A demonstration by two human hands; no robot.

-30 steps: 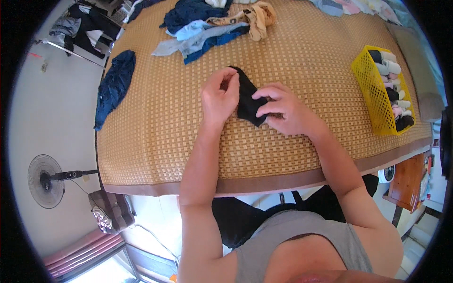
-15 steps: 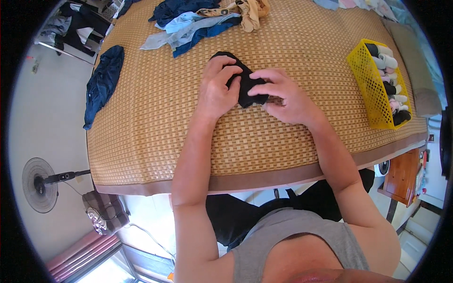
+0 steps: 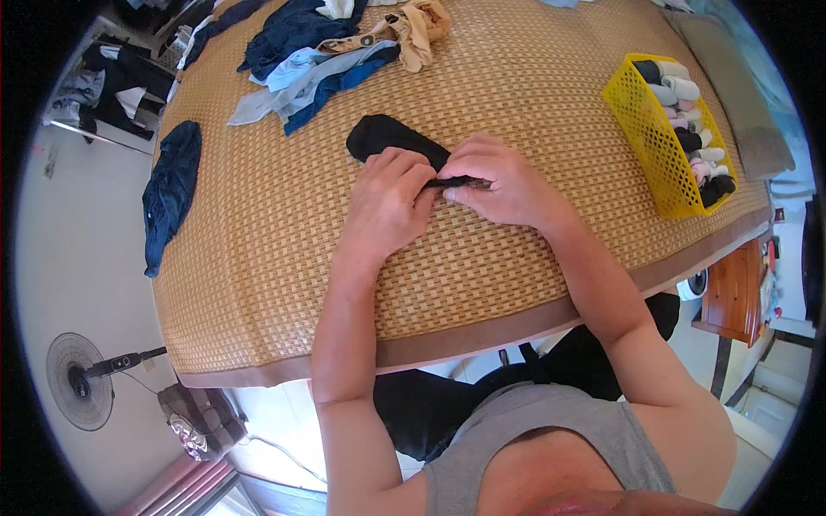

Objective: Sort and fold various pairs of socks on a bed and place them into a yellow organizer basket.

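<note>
A black sock (image 3: 391, 138) lies on the woven mat (image 3: 292, 249), its rounded toe pointing to the far left. Both hands pinch its near end, which is bunched into a narrow edge. My left hand (image 3: 384, 202) has thumb and fingers closed on the left side of that edge. On the other side, my right hand (image 3: 499, 182) grips the same end, with a bit of fabric showing between thumb and fingers. The fingertips of the two hands nearly touch, and part of the sock is hidden beneath them.
A yellow perforated basket (image 3: 650, 150) of rolled socks stands at the right. Clothes (image 3: 318, 73) lie heaped at the far left of the middle, and a dark blue garment (image 3: 172, 185) hangs over the left edge. A fan (image 3: 79, 381) stands beyond that edge.
The sock's toe has come out from under my left hand and now points far left. My fingers, earlier spread over the sock, have closed on its near end. The view has shifted slightly.
</note>
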